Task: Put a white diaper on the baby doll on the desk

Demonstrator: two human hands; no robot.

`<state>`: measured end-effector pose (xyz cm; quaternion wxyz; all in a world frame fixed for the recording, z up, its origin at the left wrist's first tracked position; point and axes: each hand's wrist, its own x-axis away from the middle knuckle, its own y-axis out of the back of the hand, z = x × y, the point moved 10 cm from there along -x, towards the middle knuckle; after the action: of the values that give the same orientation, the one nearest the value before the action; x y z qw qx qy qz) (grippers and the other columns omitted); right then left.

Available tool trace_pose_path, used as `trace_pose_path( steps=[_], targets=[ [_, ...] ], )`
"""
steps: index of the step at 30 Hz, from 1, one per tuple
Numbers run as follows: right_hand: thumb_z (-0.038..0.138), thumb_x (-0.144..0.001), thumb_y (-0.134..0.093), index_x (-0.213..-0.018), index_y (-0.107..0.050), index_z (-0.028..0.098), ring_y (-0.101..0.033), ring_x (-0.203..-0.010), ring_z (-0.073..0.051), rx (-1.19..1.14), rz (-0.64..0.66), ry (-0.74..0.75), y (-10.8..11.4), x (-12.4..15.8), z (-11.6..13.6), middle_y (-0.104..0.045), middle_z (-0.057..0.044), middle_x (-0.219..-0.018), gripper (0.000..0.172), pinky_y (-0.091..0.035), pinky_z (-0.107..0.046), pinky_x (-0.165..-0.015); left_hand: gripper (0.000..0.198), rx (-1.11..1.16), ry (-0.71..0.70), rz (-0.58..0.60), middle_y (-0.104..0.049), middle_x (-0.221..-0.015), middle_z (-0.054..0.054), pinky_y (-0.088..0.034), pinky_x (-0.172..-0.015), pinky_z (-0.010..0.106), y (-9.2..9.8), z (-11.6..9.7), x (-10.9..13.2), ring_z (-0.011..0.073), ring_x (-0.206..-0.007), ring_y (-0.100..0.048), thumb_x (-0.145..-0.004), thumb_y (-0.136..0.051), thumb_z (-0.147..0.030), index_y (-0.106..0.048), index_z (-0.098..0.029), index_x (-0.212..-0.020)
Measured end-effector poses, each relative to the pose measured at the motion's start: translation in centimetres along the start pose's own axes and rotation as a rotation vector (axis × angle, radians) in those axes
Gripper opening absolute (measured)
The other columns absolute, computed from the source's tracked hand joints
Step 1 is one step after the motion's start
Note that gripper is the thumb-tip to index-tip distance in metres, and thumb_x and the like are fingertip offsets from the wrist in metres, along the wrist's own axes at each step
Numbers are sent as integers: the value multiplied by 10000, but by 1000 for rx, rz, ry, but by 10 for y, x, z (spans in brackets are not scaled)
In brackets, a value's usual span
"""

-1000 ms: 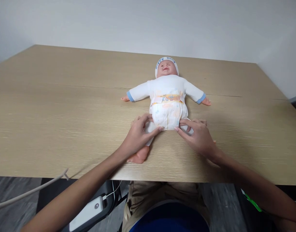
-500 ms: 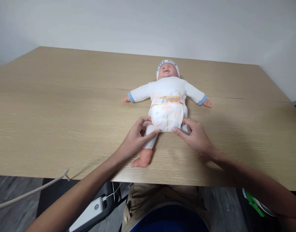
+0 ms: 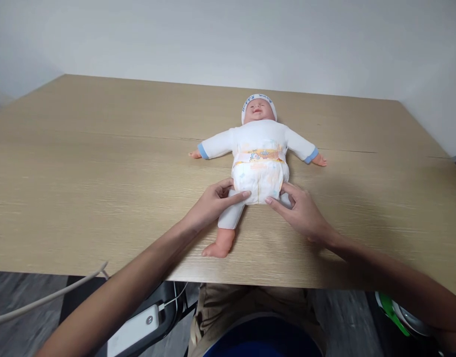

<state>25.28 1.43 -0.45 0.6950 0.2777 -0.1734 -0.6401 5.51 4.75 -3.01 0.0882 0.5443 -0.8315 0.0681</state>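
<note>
A baby doll (image 3: pixel 259 136) in a white suit and cap lies on its back on the wooden table (image 3: pixel 101 173), arms spread, head away from me. A white printed diaper (image 3: pixel 259 177) is wrapped round its hips. My left hand (image 3: pixel 213 202) pinches the diaper's lower left edge at the doll's leg (image 3: pixel 228 225). My right hand (image 3: pixel 300 210) pinches the lower right edge and covers the doll's other leg.
A white cable (image 3: pixel 45 297) hangs below the table's front edge at the left. A white device (image 3: pixel 134 329) on a dark chair part sits under the table. A green-edged object (image 3: pixel 395 310) shows at the lower right.
The view has shifted a little, so the doll sits slightly lower. My fingers have slid along the diaper's leg edges and more of the doll's left-side leg shows.
</note>
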Motion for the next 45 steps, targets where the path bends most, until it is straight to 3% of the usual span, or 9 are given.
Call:
trace_pose_path(
  steps=[7, 13, 18, 21, 28, 33, 37, 42, 45],
  targets=[
    [423, -1022, -736, -1028, -811, 238, -705, -1071, -287, -68, -26, 2, -3, 1, 1, -787, -63, -1089, 200, -547, -454, -998, 332, -279, -117, -23, -840, -1056, 78, -564, -990, 486, -1, -12, -2, 330, -1042, -723, -879, -876, -550, -865, -231, -971],
    [441, -1030, -742, -1194, -822, 255, -724, -1241, -301, -275, 11, -36, -6, 0, -7, -793, -75, -1289, 260, -566, -485, -1114, 356, -94, -19, 61, -848, -1053, 74, -585, -949, 446, -1, -3, -9, 322, -1053, -742, -849, -908, -557, -868, -244, -1013],
    [504, -999, -769, -1138, -788, 246, -735, -959, -268, -369, 14, -194, -3, 2, -13, -790, -44, -1012, 294, -613, -413, -853, 370, 93, 29, 49, -839, -1110, 75, -597, -943, 422, 0, 0, -9, 292, -1055, -758, -923, -851, -570, -853, -252, -1111],
    [541, -1007, -748, -1072, -759, 242, -635, -785, -216, -358, -29, -229, 1, 4, -12, -682, -8, -838, 306, -535, -347, -692, 422, 180, 52, 38, -836, -1139, 86, -596, -899, 398, 0, 5, -10, 275, -1012, -761, -955, -813, -601, -837, -231, -1155],
    [637, -1029, -709, -898, -629, 250, -400, -636, -158, -297, -39, -218, 1, 8, -20, -492, 38, -734, 416, -353, -323, -580, 440, 140, 36, -35, -831, -1104, 67, -565, -829, 343, 7, 12, -8, 239, -963, -738, -923, -845, -615, -807, -203, -1073],
    [575, -1023, -725, -832, -553, 256, -384, -623, -166, -67, -62, -120, 11, 7, -13, -418, 50, -679, 409, -345, -338, -606, 431, 121, 16, -23, -835, -1147, 78, -590, -896, 384, 8, 10, -8, 273, -1050, -753, -901, -875, -572, -807, -212, -1128],
    [423, -984, -759, -846, -572, 250, -507, -740, -212, 157, -125, 43, 21, 7, 5, -558, 5, -747, 291, -415, -365, -721, 461, 123, -1, -23, -830, -1128, 88, -596, -909, 389, 9, 9, -7, 276, -1050, -754, -883, -896, -570, -792, -202, -1140],
    [429, -1011, -748, -880, -609, 247, -566, -854, -256, 158, -127, 82, 18, 9, 6, -622, -18, -784, 263, -476, -384, -807, 479, 40, -60, -57, -802, -1091, 86, -564, -867, 350, 12, 2, -5, 255, -1015, -717, -869, -903, -576, -757, -177, -1089],
    [417, -1023, -737, -908, -655, 235, -595, -986, -286, 173, -158, 132, 19, 10, 10, -686, -67, -974, 230, -503, -439, -935, 431, -13, -110, -102, -759, -1044, 69, -528, -848, 338, 14, -3, -2, 231, -973, -675, -884, -879, -554, -737, -171, -1023]
  ],
)
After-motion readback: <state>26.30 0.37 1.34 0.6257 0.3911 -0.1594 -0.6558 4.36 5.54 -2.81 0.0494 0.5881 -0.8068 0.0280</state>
